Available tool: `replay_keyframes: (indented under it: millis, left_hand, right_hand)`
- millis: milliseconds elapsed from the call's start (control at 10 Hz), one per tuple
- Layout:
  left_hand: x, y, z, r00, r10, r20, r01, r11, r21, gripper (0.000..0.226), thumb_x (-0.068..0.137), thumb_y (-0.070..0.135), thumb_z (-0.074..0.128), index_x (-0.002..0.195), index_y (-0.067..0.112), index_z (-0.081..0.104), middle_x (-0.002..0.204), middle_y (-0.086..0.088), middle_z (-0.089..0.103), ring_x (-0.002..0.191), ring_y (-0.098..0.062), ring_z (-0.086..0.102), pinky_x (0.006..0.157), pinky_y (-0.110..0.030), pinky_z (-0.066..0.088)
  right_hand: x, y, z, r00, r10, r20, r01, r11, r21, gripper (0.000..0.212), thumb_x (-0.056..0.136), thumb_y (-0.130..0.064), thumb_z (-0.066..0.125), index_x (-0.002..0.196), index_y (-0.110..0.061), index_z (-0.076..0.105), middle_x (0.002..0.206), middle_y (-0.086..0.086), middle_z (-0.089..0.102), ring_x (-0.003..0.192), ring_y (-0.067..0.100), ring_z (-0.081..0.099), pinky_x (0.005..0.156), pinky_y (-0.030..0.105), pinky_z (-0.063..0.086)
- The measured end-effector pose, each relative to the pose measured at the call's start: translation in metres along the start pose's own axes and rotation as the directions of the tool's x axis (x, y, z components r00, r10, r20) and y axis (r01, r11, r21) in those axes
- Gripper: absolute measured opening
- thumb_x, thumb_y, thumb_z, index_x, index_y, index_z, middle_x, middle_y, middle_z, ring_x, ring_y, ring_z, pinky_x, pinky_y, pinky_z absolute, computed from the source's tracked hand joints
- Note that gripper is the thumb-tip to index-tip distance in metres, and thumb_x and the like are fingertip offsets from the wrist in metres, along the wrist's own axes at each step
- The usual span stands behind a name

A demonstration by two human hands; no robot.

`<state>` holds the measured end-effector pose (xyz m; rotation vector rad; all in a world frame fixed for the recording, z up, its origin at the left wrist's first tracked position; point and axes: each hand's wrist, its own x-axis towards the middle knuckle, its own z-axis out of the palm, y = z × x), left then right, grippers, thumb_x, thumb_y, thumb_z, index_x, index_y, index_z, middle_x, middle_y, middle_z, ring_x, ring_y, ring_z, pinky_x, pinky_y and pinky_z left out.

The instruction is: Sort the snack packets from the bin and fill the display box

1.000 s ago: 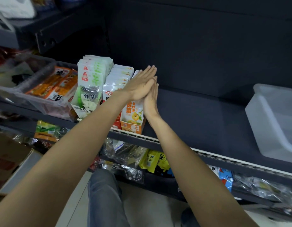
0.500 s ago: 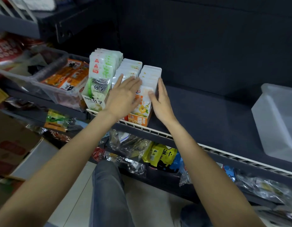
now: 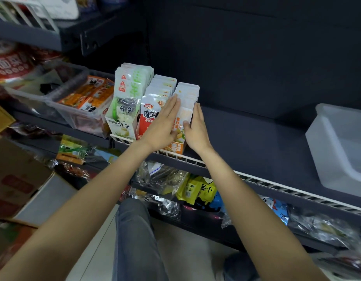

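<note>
On the dark shelf's near edge, both hands flank the orange-and-white cardboard display box [image 3: 176, 146] packed with upright white snack packets [image 3: 186, 96]: the left hand [image 3: 162, 126] lies flat with straight fingers against the left side of the row, the right hand [image 3: 195, 128] flat along its right side, thumb across the front packet. Just left stand a red-and-white box of packets [image 3: 149, 116] and a green-and-white one [image 3: 125, 110], and left again a clear plastic bin of orange packets [image 3: 84, 110]. Far right on the dark grey metal shelf [image 3: 246, 134] sits a translucent white plastic tub [image 3: 337, 147], well apart.
</note>
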<state>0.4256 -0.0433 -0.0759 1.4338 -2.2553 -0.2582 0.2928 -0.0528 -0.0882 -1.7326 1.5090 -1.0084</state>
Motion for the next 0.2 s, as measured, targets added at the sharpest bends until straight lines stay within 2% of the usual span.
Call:
replay_keyframes:
  millis: [100,200]
  left_hand:
    - [-0.0034,0.0009,0.0014,0.995,0.013,-0.100,-0.019,0.998,-0.056,0.087,0.082,0.000,0.062,0.150,0.006,0.009,0.159,-0.007,0.002,0.146,-0.016,-0.003,0.117,-0.022,0.001]
    - [-0.0120,0.0086,-0.0033,0.977,-0.041,-0.208,0.018,0.994,-0.111,0.076,0.082,0.003,0.062,0.148,0.010,0.025,0.156,-0.006,0.020,0.144,-0.018,0.015,0.113,-0.014,0.006]
  right_hand:
    - [0.0018,-0.0019,-0.0030,1.000,-0.004,-0.003,0.004,1.000,0.012,0.077,0.088,-0.009,0.055,0.152,-0.019,0.012,0.156,0.006,0.021,0.144,0.020,0.020,0.116,0.041,0.026]
    - [-0.0018,-0.0079,-0.0101,0.999,-0.033,-0.039,0.032,0.999,-0.011,0.079,0.083,-0.009,0.060,0.150,-0.021,0.019,0.150,0.006,0.034,0.137,0.023,0.033,0.109,0.047,0.036]
